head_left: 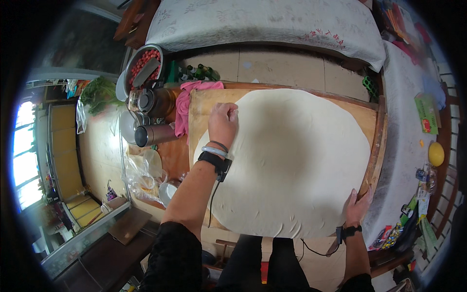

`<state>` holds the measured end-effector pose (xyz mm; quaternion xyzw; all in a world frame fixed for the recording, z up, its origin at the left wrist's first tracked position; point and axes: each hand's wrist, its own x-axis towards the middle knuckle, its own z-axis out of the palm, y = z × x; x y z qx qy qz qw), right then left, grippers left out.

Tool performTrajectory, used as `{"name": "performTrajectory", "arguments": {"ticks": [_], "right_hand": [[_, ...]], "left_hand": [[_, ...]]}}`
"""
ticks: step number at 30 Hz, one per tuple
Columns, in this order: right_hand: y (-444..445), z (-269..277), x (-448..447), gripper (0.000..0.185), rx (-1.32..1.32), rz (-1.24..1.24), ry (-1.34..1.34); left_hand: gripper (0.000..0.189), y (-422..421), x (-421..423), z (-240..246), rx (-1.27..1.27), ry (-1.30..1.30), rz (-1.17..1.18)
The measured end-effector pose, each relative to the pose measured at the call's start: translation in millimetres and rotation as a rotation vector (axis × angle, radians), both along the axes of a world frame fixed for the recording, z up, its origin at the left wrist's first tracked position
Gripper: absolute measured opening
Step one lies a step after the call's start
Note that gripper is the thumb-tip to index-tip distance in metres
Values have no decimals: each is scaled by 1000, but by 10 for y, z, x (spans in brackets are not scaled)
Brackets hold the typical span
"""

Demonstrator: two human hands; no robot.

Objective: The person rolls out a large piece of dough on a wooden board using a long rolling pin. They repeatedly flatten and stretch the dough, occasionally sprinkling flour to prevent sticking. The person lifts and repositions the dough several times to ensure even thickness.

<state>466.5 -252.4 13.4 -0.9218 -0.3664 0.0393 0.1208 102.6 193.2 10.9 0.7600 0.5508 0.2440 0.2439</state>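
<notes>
A large, thin sheet of rolled dough [292, 153] covers most of a wooden board [208, 95] and reaches over its front edge. Small creases mark the dough along the near side. My left hand [223, 122] is at the sheet's upper left edge, its fingers curled and pinching the dough there. At the lower right rim my right hand [358, 207] rests beside the dough and the board's side edge, thumb and fingers apart. A dark shadow falls over the middle of the sheet.
Left of the board are a pink cloth [184, 109], a steel thermos [155, 135], a glass kettle [158, 102] and plastic bags [146, 175]. A metal basin of red fruit [146, 60] stands behind them, near green bottles [200, 72]. Cloth-covered furniture [255, 22] lies beyond.
</notes>
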Motion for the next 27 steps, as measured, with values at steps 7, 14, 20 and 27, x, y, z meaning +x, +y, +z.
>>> {"name": "performTrajectory", "arguments": {"ticks": [7,14,20,27], "right_hand": [[12,3,-14,75,-21,-9,4],[-17,-36,2,75,-6,-24,7],[-7,-25,-3,74,-14,-25,-7],[14,31,-19,73,2,19,-29]], "left_hand": [[3,42,67,44,-18,-40,-21],[10,188,15,-165,77,6,-19],[20,103,-59,76,-180,-378,257],[24,-831,5,948,-769,-1049,275]]}}
